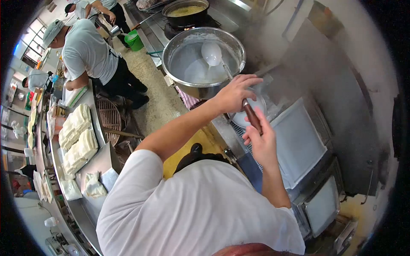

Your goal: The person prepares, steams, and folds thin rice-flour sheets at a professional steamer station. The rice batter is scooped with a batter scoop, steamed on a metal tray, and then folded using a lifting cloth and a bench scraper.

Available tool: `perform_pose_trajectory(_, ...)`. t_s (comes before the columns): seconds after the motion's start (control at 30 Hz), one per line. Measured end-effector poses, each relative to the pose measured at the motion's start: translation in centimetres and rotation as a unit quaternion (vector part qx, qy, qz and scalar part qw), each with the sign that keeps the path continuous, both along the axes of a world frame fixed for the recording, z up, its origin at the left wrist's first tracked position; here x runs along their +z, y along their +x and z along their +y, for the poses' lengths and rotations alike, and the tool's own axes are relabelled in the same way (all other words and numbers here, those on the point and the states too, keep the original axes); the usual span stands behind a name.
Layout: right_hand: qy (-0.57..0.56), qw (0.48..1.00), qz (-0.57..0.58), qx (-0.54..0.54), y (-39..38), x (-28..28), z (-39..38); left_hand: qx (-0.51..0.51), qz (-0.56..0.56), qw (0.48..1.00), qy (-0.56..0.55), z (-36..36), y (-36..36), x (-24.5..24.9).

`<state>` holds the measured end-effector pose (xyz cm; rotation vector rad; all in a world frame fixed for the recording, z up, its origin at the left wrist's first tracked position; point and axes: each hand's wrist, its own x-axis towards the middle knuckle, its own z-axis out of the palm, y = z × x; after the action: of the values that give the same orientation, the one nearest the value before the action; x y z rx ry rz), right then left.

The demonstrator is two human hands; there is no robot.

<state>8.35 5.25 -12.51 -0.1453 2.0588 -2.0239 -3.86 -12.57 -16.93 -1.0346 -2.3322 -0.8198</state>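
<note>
A long ladle (pixel 211 53) with a brown handle slants over a large metal pot (pixel 242 68) of cloudy white liquid. Its bowl is above the liquid, tilted, with whitish liquid on it. My left hand (pixel 235 94) grips the ladle's shaft near the pot's rim, fingers bent over it. Lower down, my right hand (pixel 262 143) has its fingers around the end of the brown handle. Beneath the handle, partly hidden by my hands, is a round vessel (pixel 259 106) with something white in it. A shallow rectangular tray (pixel 297 141) with a pale surface lies right of my right hand.
Steam rises on the right. A second pot (pixel 185 9) with yellowish liquid stands on a lit burner behind. Stacked white slabs (pixel 79 138) lie on the left metal counter (pixel 100 160). A co-worker (pixel 89 55) bends over that counter; others stand farther back near a green bucket (pixel 134 40).
</note>
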Motion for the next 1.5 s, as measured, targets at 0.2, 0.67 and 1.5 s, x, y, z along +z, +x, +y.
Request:
perform_pose_trajectory(0.2, -0.117, 0.993, 0.011, -0.019, -1.8, -2.0, 3.0, -0.045, -0.041, 0.991, 0.119, -0.1, -3.3, 0.6)
perform_pose_trajectory(0.67, 0.379, 0.922, 0.013, -0.079, -11.0, -29.1, 0.4, -0.058, -0.271, 0.869, 0.410, -7.5, -14.4, -0.9)
perform_pose_trajectory(1.5, 0.112, 0.953, 0.057, -0.275, -26.4, -4.8, -4.5, 0.006, -0.392, 0.731, 0.558, -28.5, -18.5, -3.1)
